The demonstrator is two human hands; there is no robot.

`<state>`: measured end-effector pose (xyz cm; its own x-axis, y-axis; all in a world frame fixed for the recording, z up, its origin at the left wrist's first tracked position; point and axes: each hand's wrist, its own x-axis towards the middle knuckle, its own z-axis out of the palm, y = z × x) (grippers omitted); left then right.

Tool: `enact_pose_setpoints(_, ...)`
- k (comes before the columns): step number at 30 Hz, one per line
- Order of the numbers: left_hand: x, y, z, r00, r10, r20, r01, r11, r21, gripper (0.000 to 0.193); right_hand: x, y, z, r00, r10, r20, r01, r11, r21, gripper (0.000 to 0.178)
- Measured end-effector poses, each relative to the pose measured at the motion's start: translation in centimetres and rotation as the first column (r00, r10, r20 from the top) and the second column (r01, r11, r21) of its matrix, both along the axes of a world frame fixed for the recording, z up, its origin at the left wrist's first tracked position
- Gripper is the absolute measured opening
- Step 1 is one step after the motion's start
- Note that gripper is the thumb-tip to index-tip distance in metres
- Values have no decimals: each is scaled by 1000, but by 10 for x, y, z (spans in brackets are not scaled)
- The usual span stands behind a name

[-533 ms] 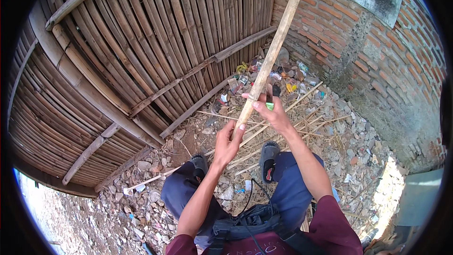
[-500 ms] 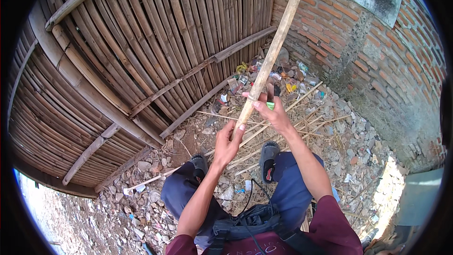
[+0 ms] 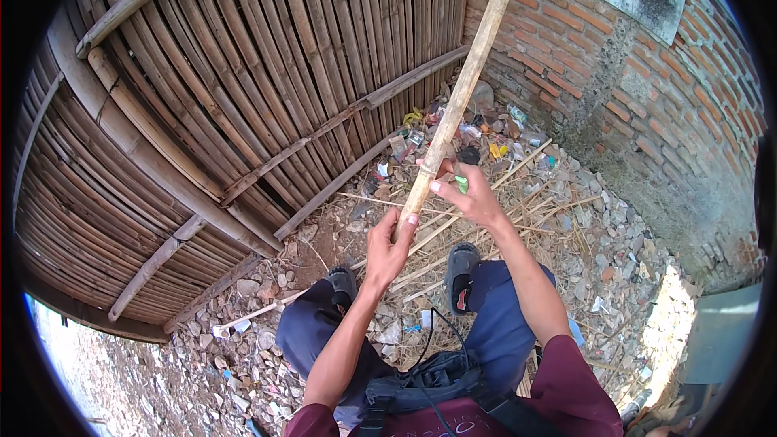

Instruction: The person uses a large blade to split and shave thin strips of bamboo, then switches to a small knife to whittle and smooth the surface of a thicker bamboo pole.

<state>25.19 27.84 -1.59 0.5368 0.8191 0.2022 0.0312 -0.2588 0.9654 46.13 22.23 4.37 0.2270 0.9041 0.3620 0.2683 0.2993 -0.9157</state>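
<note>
A long pale bamboo pole (image 3: 460, 101) slants up from my hands past the top edge of the picture. My left hand (image 3: 387, 248) is wrapped round its lower end, thumb along the side. Higher up, my right hand (image 3: 479, 198) is closed at the pole's right side, its thumb and fingertips against the cane near a joint. Between that thumb and fingers shows a green handle (image 3: 462, 184) of a small knife-like tool. Most of this tool is hidden by the hand and the pole, so its blade cannot be made out.
A bamboo slat wall (image 3: 324, 40) stands on the left, a brick wall (image 3: 558, 57) on the right. Litter (image 3: 498, 133) lies in their corner. Thin bamboo strips (image 3: 518, 218) and stones cover the ground around my shoes (image 3: 462, 275). A grey panel (image 3: 720, 332) stands at the right.
My right hand has turned slightly, and the dark flat piece that stuck up beside the pole no longer shows. The pole's upper part has shifted a little left; my left hand keeps its grip.
</note>
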Motion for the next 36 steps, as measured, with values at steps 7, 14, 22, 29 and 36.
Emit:
enact_pose_setpoints(7, -2, 4, -4, 996, 52, -68, -53, 999, -9, 36, 1, -2, -1, 821, -177, 543, 164, 984, 73, 28)
enact_pose_setpoints(14, -1, 4, -5, 989, 79, -123, -76, 997, 27, 39, 1, 10, -25, 572, -334, 749, 360, 923, 137, 18)
enact_pose_setpoints(22, -2, 7, -7, 984, 98, -147, -91, 994, 52, 42, 6, 23, -34, 465, -383, 798, 424, 888, 179, 24)
enact_pose_setpoints(29, -6, 11, -11, 980, 111, -167, -104, 993, 48, 43, -7, 21, -17, 608, -307, 733, 421, 906, 30, 24)
enact_pose_setpoints(36, -5, 7, -7, 971, 97, -220, -83, 994, 70, 40, -4, 19, -19, 569, -297, 767, 515, 856, -51, 17)
